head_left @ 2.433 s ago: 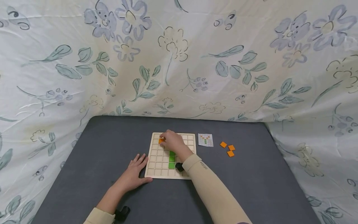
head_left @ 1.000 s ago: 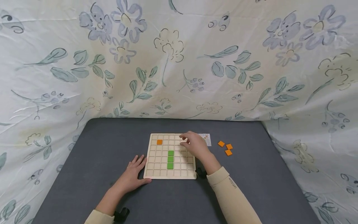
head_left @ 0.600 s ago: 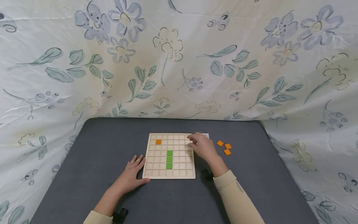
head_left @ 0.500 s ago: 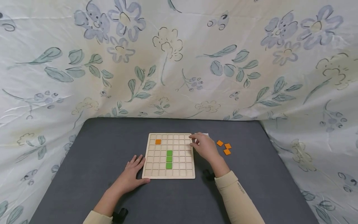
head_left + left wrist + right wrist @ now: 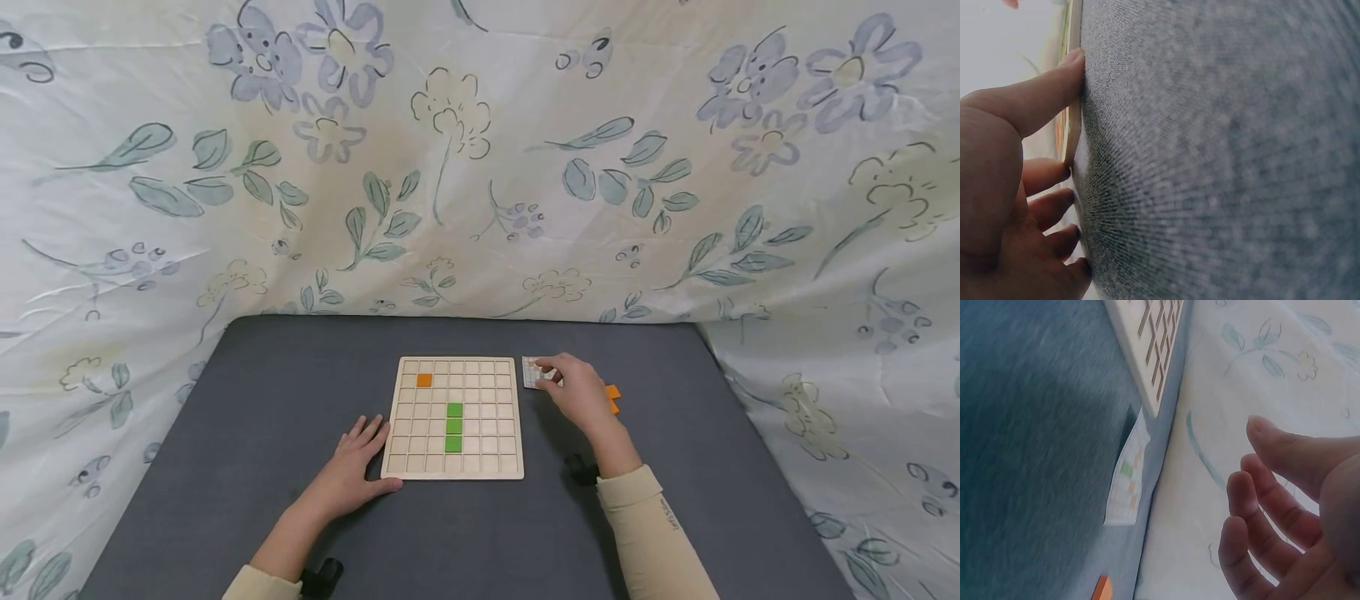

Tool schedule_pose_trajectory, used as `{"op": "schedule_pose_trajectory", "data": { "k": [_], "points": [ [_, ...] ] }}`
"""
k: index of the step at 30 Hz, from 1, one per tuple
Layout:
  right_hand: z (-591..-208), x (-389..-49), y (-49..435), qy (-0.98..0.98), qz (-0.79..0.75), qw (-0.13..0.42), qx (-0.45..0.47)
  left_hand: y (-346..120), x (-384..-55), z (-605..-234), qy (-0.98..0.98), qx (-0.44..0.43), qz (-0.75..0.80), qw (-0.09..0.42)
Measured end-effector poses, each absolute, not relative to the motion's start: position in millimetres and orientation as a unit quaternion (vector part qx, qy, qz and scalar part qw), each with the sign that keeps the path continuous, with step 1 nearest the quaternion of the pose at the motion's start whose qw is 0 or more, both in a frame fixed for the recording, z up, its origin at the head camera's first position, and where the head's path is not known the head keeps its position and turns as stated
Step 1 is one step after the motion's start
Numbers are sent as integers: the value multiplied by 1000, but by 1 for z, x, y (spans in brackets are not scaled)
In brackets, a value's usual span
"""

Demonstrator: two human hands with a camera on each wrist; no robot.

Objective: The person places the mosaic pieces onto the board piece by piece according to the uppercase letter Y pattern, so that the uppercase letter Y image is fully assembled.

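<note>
Head view: loose orange square tiles point(image 5: 613, 391) could be scattered by too low a pass of the half-curled, empty right hand point(image 5: 576, 392). The pale square wooden board point(image 5: 491, 433), touched, not gripped, by the spread left hand point(image 5: 351, 475), is set toward the far edge of the grey tabletop point(image 5: 300, 375).

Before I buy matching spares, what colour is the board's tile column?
The column is green, clearest in the head view.

A pale cloth point(image 5: 480, 192) hung behind and along both sides of a dark grey tabletop point(image 5: 465, 533), lightly creased. Printed on it were blue-violet flowers point(image 5: 341, 48), outlined yellowish blooms point(image 5: 453, 117), green leaves point(image 5: 167, 197) and sprigs of berries point(image 5: 522, 218). The tabletop showed a fine woven texture up close.
</note>
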State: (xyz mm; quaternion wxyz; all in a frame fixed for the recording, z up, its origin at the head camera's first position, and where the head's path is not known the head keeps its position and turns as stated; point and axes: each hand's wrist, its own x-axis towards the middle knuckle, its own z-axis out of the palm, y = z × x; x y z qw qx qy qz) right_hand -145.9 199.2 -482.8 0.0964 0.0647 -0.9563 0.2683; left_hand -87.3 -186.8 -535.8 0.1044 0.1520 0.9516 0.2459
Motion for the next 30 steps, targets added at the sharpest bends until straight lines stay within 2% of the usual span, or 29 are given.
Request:
{"op": "schedule_pose_trajectory", "data": {
  "k": [17,30],
  "points": [
    [-488,-140,249,-952,281,115,35,-186,-89,-537,951,144,249,112],
    [-500,-140,284,-951,294,92,19,-186,-88,-535,952,142,248,113]
  ]
}}
